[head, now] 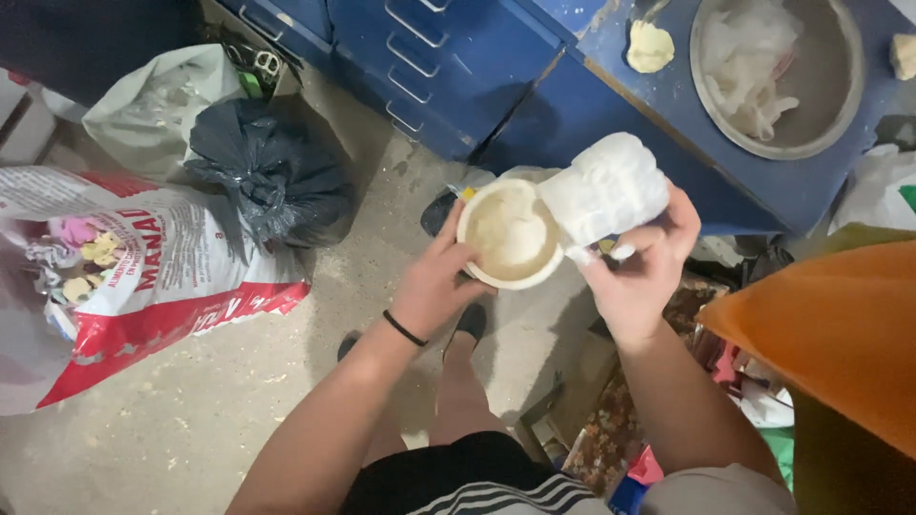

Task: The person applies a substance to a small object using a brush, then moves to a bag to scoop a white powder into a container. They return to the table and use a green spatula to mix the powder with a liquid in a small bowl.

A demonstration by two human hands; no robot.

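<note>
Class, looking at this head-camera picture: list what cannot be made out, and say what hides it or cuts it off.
- Cream bowl: its underside, hidden by the left hand.
- White bundle: its material, too blurred; right hand covers its lower end.
- Metal basin: top cut off by the edge.
- Black bag: contents hidden.

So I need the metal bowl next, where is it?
The metal bowl sits top right in the head view, on the blue table, beside a pale dough lump.
</note>
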